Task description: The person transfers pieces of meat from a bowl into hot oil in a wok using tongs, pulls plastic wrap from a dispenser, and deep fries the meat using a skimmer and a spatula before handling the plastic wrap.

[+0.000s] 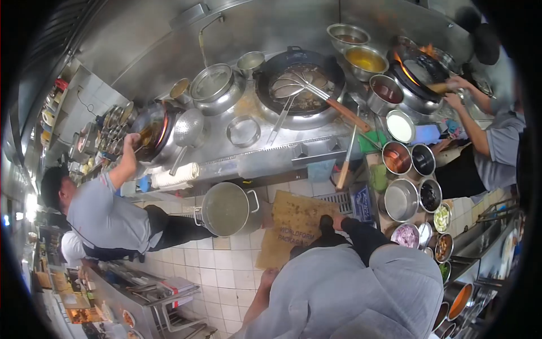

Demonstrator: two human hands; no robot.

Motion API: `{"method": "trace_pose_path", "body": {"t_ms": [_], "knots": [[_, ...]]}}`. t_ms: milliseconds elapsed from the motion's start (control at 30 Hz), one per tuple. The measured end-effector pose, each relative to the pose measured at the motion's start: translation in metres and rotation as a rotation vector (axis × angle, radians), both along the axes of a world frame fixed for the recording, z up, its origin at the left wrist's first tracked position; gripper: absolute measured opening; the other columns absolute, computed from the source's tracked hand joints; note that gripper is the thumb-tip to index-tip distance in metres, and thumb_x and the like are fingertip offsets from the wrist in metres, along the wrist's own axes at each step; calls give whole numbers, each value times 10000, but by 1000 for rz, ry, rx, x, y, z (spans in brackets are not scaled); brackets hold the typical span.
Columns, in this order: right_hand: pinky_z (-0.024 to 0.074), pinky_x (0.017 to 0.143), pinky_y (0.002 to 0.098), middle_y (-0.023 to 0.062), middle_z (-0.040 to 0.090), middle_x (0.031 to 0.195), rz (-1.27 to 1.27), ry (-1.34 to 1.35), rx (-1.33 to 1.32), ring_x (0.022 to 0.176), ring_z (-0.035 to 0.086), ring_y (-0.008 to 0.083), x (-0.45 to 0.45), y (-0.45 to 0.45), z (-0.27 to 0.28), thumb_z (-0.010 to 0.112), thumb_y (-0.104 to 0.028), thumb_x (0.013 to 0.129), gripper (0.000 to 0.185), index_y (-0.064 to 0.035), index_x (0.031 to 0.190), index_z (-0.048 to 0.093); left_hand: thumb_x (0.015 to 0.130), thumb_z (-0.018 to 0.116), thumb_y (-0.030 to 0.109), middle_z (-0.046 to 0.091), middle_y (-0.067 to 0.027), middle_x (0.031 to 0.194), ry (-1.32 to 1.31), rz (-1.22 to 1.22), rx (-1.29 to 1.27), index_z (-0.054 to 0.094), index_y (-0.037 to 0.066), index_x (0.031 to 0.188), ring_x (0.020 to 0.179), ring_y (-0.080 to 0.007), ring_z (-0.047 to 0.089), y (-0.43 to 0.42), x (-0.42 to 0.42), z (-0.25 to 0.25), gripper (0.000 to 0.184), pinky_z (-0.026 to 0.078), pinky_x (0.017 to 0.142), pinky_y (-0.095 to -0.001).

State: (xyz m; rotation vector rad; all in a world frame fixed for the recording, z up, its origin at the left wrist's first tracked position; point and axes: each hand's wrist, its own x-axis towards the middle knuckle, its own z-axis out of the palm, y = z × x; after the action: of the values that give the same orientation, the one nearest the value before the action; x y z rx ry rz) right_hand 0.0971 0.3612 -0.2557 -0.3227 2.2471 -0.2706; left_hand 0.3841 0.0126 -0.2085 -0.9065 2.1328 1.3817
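Note:
At the left edge of my grey shirt, my left hand point(270, 276) hangs low over the tiled floor, partly covered by the shirt. Its fingers are mostly hidden, and nothing shows sticking out of it. My right hand cannot be made out. Ahead of me, a large wok point(299, 70) sits on the stove with dark liquid in it. A wire skimmer point(333, 101) with a wooden handle rests across its rim. A second long-handled tool point(345, 168) leans over the counter's front edge. A flattened cardboard sheet point(293, 217) lies at my feet.
A big two-handled pot point(227, 209) stands at floor level, left of the cardboard. Co-workers tend flaming woks point(151, 133) point(415, 70) on both sides. On the right are sauce pots point(397, 158) and ingredient bowls point(406, 234). A perforated ladle point(188, 129) lies on the stove.

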Motion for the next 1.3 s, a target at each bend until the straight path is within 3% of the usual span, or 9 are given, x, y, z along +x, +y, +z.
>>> {"method": "trace_pose_path", "body": {"t_ms": [133,233,333,367,500,600,800,1233,1300], "knots": [[545,772,395,147,708,885,-160,-317,54,872,684,313,-3,-13,-4,621,-218,760,274,-50,964,694,864,521,281,673,-164,804,65,-115,2,664,25,857,807,-278,661,-22,57,-29,294,492,711,-407],[550,714,384,63,718,854,-93,-465,-626,825,692,250,-8,9,-138,778,-166,634,286,-86,894,691,875,508,232,650,-150,743,243,-491,-211,638,33,773,724,-262,644,-47,96,-63,259,489,641,-422],[553,646,371,93,708,829,245,-308,-510,723,685,222,-35,-43,-181,613,-267,821,206,-72,872,657,875,490,171,584,-106,632,383,-508,-191,564,53,660,581,-211,588,-45,104,-41,256,449,503,-385],[547,550,376,115,693,790,193,-75,-379,620,669,215,-20,-70,-36,509,-288,881,265,-73,822,652,872,482,143,540,-76,578,380,-272,40,517,70,610,510,-179,547,-44,110,-34,274,414,432,-351],[513,437,398,108,668,693,-497,-315,-546,496,620,221,-30,-149,-7,502,-235,872,241,-65,774,642,867,463,114,464,-27,533,328,-60,139,461,108,583,451,-110,476,-41,108,-30,285,330,371,-278],[520,484,424,114,668,684,-193,-201,-339,552,633,222,-19,-191,89,472,-180,845,217,-68,821,656,877,461,142,516,-65,565,277,-40,71,489,59,609,507,-156,512,-39,110,-36,283,398,437,-339],[545,662,421,180,690,809,528,-4,-210,733,679,312,30,-203,23,466,-211,819,297,-76,984,673,896,443,203,641,-140,731,108,120,48,609,-10,764,737,-240,608,-17,93,10,300,480,689,-379],[542,772,419,169,696,983,424,19,75,934,674,289,34,-46,-40,548,-293,827,332,-66,1018,697,869,492,86,553,-71,625,347,-308,-85,563,49,666,507,-179,525,-53,90,-28,218,409,440,-324],[545,651,377,142,710,871,428,-86,-617,811,689,226,-5,-8,-114,574,-237,814,239,-61,878,720,866,486,61,524,-58,608,374,-193,50,541,65,644,485,-166,504,-55,81,-31,228,380,404,-304]]}}
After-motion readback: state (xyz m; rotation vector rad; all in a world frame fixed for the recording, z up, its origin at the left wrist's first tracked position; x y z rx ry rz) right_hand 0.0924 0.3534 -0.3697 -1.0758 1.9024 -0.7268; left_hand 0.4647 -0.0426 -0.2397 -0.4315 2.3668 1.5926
